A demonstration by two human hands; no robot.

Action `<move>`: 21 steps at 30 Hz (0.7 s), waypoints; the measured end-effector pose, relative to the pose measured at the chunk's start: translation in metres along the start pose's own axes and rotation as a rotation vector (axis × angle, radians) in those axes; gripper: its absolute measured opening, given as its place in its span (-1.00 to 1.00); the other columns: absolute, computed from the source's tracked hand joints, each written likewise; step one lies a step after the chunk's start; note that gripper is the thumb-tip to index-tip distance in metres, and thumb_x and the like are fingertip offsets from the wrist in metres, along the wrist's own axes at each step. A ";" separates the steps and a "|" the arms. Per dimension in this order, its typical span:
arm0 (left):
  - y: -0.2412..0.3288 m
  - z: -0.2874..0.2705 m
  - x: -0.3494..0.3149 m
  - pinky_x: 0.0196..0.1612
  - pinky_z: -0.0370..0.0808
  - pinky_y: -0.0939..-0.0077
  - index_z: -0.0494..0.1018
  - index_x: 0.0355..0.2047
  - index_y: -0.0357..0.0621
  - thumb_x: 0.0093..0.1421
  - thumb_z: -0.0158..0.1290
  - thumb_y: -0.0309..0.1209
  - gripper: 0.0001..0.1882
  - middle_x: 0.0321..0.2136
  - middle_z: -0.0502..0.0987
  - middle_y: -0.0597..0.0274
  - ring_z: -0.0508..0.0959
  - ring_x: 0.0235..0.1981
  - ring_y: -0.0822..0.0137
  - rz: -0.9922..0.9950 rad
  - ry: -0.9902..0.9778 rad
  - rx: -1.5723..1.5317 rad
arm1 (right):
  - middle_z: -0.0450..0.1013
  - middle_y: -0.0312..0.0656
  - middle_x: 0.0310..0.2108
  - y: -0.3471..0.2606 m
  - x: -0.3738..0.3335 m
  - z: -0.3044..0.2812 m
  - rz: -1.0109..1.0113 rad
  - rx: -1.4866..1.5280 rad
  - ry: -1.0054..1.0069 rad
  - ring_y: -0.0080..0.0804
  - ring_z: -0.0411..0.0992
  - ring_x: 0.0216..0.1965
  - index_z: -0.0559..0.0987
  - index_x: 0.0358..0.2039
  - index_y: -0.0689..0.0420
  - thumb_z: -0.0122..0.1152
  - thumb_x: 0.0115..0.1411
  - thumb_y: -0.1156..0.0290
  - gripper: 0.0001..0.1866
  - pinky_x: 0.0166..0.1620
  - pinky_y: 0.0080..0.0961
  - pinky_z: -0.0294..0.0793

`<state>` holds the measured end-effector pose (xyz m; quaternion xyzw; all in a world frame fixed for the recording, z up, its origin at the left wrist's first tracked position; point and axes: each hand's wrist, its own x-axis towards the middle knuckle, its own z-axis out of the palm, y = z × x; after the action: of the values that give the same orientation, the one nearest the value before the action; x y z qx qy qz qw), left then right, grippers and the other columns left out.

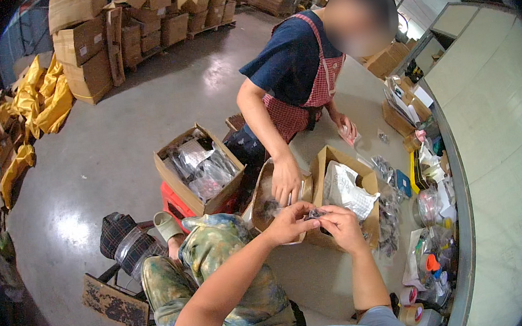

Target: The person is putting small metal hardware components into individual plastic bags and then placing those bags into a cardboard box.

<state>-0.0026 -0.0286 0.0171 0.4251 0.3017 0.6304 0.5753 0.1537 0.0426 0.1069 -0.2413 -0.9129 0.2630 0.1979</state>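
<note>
In front of me both hands come together over two cardboard boxes. My left hand pinches one side of a small dark piece, which seems wrapped in clear plastic. From the other side my right hand grips the same piece with its fingertips. What exactly it is stays too small to tell. Just beyond my left hand, a co-worker's hand reaches down into an open cardboard box. Beside it stands another cardboard box with a white plastic bag inside.
A carton of clear plastic packets rests on something red at left. Dark bagged pieces lie right of the boxes. Tape rolls and mixed items line the table's right edge. A worn stool stands lower left; stacked cartons stand behind.
</note>
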 end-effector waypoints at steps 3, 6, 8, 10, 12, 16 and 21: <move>-0.003 0.001 0.001 -0.16 0.40 0.58 0.41 -0.11 -0.29 0.18 0.06 -0.41 -0.70 -0.28 0.50 0.31 0.43 -0.25 0.51 0.008 0.010 0.000 | 0.51 -0.06 -0.32 0.006 -0.004 0.002 0.016 -0.021 0.019 -0.22 0.48 -0.34 0.60 -0.43 0.26 0.25 0.01 0.46 -0.86 -0.22 -0.45 0.44; -0.011 -0.005 0.002 -0.21 0.41 0.58 0.46 -0.17 -0.30 0.20 0.04 -0.42 -0.76 -0.35 0.52 0.31 0.46 -0.32 0.51 0.018 0.053 0.111 | 0.51 -0.08 -0.37 0.003 -0.006 0.008 0.006 0.033 0.108 -0.26 0.49 -0.36 0.59 -0.43 0.27 0.28 -0.03 0.50 -0.86 -0.26 -0.48 0.45; -0.007 -0.003 0.002 -0.25 0.42 0.58 0.50 -0.23 -0.29 0.20 0.04 -0.42 -0.80 -0.42 0.54 0.30 0.47 -0.37 0.51 0.033 0.114 0.186 | 0.51 -0.08 -0.40 0.007 -0.008 0.012 -0.029 0.042 0.164 -0.27 0.49 -0.37 0.59 -0.43 0.29 0.29 -0.04 0.52 -0.86 -0.27 -0.49 0.45; 0.002 0.004 -0.001 -0.36 0.40 0.61 0.51 -0.31 -0.31 0.18 0.04 -0.44 -0.84 -0.45 0.52 0.30 0.43 -0.45 0.55 0.137 0.171 0.278 | 0.51 -0.09 -0.43 0.008 -0.010 0.016 -0.044 0.052 0.213 -0.29 0.49 -0.38 0.59 -0.45 0.29 0.30 -0.05 0.53 -0.87 -0.28 -0.50 0.45; 0.009 0.007 -0.003 -0.41 0.39 0.63 0.51 -0.34 -0.32 0.17 0.04 -0.46 -0.85 -0.48 0.51 0.29 0.41 -0.49 0.56 0.217 0.216 0.368 | 0.51 -0.10 -0.45 0.006 -0.010 0.021 -0.046 0.071 0.247 -0.30 0.49 -0.39 0.59 -0.47 0.29 0.31 -0.06 0.53 -0.87 -0.28 -0.49 0.46; 0.009 0.006 -0.005 -0.43 0.40 0.63 0.51 -0.38 -0.31 0.14 0.07 -0.45 -0.85 -0.54 0.50 0.27 0.42 -0.50 0.59 0.218 0.248 0.435 | 0.50 -0.14 -0.48 0.006 -0.009 0.024 -0.038 0.046 0.216 -0.33 0.48 -0.44 0.57 -0.54 0.26 0.33 -0.09 0.54 -0.89 -0.31 -0.49 0.45; 0.005 0.003 -0.004 -0.45 0.39 0.64 0.51 -0.44 -0.32 0.10 0.08 -0.46 -0.86 -0.59 0.49 0.27 0.41 -0.53 0.59 0.187 0.236 0.406 | 0.46 -0.19 -0.51 0.011 -0.013 0.035 0.238 0.344 0.262 -0.34 0.43 -0.46 0.49 -0.53 0.24 0.27 -0.09 0.56 -0.89 -0.32 -0.51 0.40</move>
<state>-0.0023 -0.0336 0.0221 0.4813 0.4466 0.6526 0.3782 0.1505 0.0306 0.0701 -0.3421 -0.7863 0.4026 0.3203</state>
